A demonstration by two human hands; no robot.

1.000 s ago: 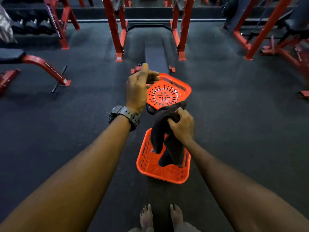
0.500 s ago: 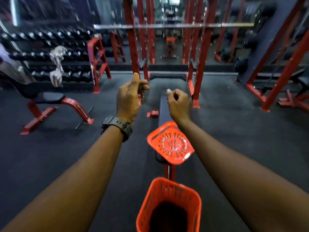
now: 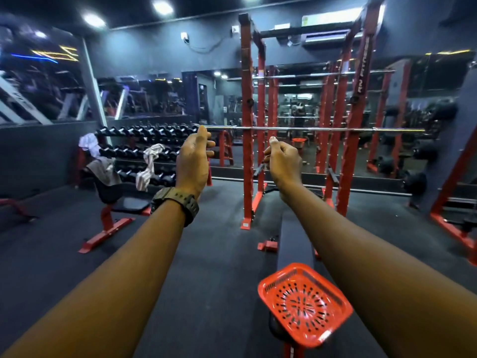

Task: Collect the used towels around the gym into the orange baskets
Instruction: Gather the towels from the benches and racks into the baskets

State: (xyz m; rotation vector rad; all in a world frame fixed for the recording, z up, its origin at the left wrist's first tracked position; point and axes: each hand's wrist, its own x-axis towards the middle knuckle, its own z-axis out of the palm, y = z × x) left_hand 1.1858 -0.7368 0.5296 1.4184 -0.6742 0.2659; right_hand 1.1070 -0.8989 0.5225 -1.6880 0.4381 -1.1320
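Observation:
An empty orange basket [image 3: 304,303] sits on the near end of a black flat bench [image 3: 296,236], below my right forearm. My left hand [image 3: 193,161], with a watch on the wrist, is raised ahead of me with loosely bent fingers and holds nothing. My right hand [image 3: 282,158] is raised beside it, fingers curled in with the thumb on top, also holding nothing. Far left, a striped towel [image 3: 148,166] hangs on the dumbbell rack [image 3: 144,133]. A white towel [image 3: 89,146] and a brownish towel [image 3: 103,169] are draped over an incline bench [image 3: 116,200].
A red power rack [image 3: 247,125] with a barbell [image 3: 309,129] across it stands straight ahead, with mirrors behind. More red frames stand at the right. Dark rubber floor lies between me and the incline bench.
My right hand let go of the dark towel into the near orange basket. My view then rose, so that basket left the frame. Both hands lifted, holding nothing.

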